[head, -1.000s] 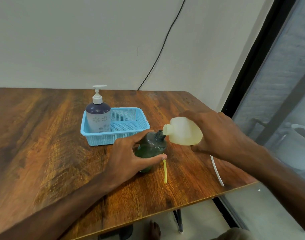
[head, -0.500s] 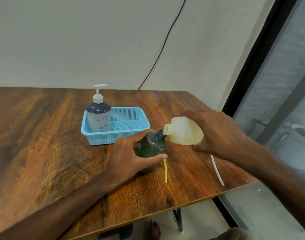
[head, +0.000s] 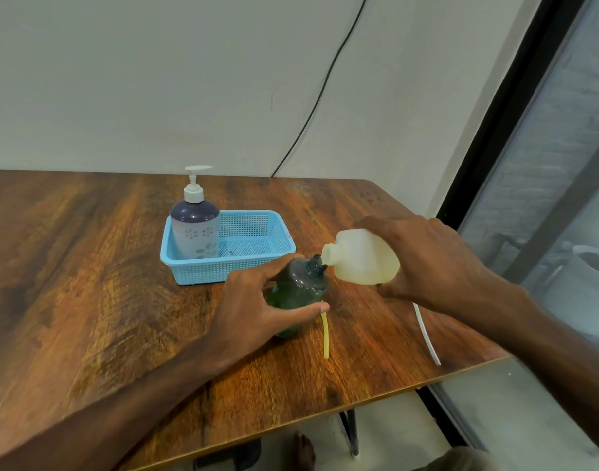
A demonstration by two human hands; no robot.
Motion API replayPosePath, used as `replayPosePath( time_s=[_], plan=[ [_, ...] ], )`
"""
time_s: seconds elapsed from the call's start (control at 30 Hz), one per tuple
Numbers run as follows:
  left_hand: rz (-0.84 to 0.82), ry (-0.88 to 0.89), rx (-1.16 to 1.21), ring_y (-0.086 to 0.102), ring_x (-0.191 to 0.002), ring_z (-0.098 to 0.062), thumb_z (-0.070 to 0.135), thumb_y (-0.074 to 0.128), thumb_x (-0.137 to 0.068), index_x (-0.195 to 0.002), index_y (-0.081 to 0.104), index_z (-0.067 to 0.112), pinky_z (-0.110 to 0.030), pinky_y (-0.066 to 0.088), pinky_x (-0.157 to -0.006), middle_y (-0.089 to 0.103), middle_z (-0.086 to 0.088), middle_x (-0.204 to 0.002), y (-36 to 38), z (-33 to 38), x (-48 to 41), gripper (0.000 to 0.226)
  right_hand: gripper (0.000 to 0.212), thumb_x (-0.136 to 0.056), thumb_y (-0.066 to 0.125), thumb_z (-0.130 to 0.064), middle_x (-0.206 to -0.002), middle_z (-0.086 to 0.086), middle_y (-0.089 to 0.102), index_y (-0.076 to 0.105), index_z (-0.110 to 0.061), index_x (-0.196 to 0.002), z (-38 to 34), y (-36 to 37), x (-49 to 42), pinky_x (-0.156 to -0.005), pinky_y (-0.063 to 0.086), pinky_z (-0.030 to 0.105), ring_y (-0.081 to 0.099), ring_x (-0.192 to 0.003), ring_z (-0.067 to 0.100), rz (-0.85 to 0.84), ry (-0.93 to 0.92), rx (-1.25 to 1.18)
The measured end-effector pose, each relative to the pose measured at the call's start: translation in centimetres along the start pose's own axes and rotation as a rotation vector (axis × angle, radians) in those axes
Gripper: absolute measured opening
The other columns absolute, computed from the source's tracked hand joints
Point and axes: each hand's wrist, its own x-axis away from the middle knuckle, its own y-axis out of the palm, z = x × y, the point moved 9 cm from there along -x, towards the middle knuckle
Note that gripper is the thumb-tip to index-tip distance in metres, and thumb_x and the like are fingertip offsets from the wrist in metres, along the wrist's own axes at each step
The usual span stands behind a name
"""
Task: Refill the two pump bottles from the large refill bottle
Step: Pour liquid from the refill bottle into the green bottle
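1 head-worn view looks forward and down, close over the table (head: 87, 300).

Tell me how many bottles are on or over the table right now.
3. A white-and-purple pump bottle stands in the blue basket; a green bottle stands on the table, held by the left hand; the right hand tips the refill bottle over it.

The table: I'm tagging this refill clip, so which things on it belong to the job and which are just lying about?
In the job:
- refill bottle, tipped in the right hand
- green bottle, steadied by the left hand
- purple pump bottle
- yellow tube and white tube, probably pump parts

Lying about:
- blue basket
- black cable on the wall
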Motion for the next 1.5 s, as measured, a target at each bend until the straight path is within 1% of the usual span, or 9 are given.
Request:
replayPosePath(
  time_s=[0.13,0.33,0.47,0.63,0.7,0.97,1.13,1.27,1.5],
  plan=[
    [-0.003,0.001,0.006,0.051,-0.112,0.025,0.060,0.085,-0.067,-0.130,0.056,0.041,0.001,0.043,-0.088,0.060,0.028,-0.122,0.06,-0.06,0.02,0.071,0.089,-0.072,0.087,-0.040,-0.143,-0.007,0.056,0.040,-0.035,-0.148,-0.02,-0.15,0.02,-0.095,0.049,0.034,0.051,-0.130,0.019,0.010,-0.004,0.002],
    [-0.003,0.001,0.005,0.052,-0.112,0.022,0.060,0.085,-0.067,-0.130,0.056,0.040,0.001,0.043,-0.088,0.062,0.024,-0.124,0.04,0.05,0.02,0.072,0.088,-0.072,0.086,-0.039,-0.142,-0.008,0.056,0.040,-0.036,-0.147,-0.01,-0.23,-0.01,-0.091,0.046,0.031,0.050,-0.130,0.018,0.016,-0.017,-0.003],
    [-0.009,-0.005,0.003,0.054,-0.112,0.018,0.062,0.084,-0.067,-0.131,0.057,0.039,-0.001,0.044,-0.089,0.064,0.022,-0.125,0.10,0.02,0.01,0.073,0.089,-0.072,0.086,-0.040,-0.143,-0.008,0.055,0.040,-0.035,-0.149,0.03,-0.08,-0.02,-0.094,0.045,0.031,0.049,-0.130,0.018,0.013,-0.014,0.001],
    [-0.007,0.000,0.012,0.050,-0.111,0.026,0.059,0.085,-0.068,-0.127,0.054,0.044,0.001,0.043,-0.087,0.054,0.039,-0.117,0.00,0.22,0.11,0.069,0.088,-0.072,0.087,-0.039,-0.142,-0.008,0.057,0.042,-0.035,-0.147,-0.01,-0.24,0.07,-0.095,0.046,0.032,0.051,-0.130,0.018,0.026,-0.018,0.003],
    [-0.002,0.001,0.010,0.049,-0.111,0.028,0.058,0.086,-0.068,-0.126,0.053,0.044,0.002,0.043,-0.086,0.051,0.042,-0.116,-0.05,0.20,0.09,0.069,0.088,-0.072,0.086,-0.039,-0.142,-0.008,0.057,0.042,-0.035,-0.147,0.00,-0.22,0.07,-0.096,0.046,0.032,0.051,-0.130,0.018,0.030,-0.020,0.007],
    [0.011,0.017,-0.006,0.047,-0.110,0.030,0.061,0.085,-0.067,-0.128,0.053,0.044,0.002,0.043,-0.086,0.050,0.042,-0.116,-0.16,0.15,0.10,0.071,0.088,-0.073,0.086,-0.039,-0.142,-0.007,0.057,0.041,-0.036,-0.148,-0.01,-0.10,-0.09,-0.097,0.047,0.033,0.051,-0.130,0.019,0.024,-0.025,0.013],
    [0.014,0.019,0.013,0.050,-0.113,0.026,0.058,0.087,-0.067,-0.122,0.052,0.052,-0.001,0.045,-0.087,0.050,0.045,-0.116,-0.26,0.41,0.11,0.065,0.089,-0.072,0.086,-0.041,-0.143,-0.007,0.056,0.040,-0.036,-0.148,0.04,-0.03,-0.08,-0.098,0.046,0.034,0.050,-0.130,0.020,0.026,-0.019,0.026],
    [0.014,0.025,0.010,0.048,-0.113,0.028,0.058,0.087,-0.067,-0.127,0.054,0.044,0.001,0.043,-0.088,0.051,0.042,-0.118,-0.22,0.31,0.07,0.069,0.089,-0.072,0.086,-0.041,-0.142,-0.006,0.056,0.039,-0.036,-0.148,-0.07,-0.11,-0.10,-0.098,0.046,0.035,0.051,-0.130,0.020,0.026,-0.026,0.028],
    [0.011,0.023,0.011,0.049,-0.112,0.028,0.062,0.084,-0.067,-0.128,0.054,0.043,0.000,0.044,-0.088,0.050,0.043,-0.117,-0.21,0.27,0.08,0.071,0.089,-0.073,0.085,-0.042,-0.144,-0.007,0.055,0.038,-0.036,-0.150,-0.07,-0.13,-0.14,-0.100,0.045,0.035,0.049,-0.132,0.019,0.005,-0.018,0.042]
  ],
)
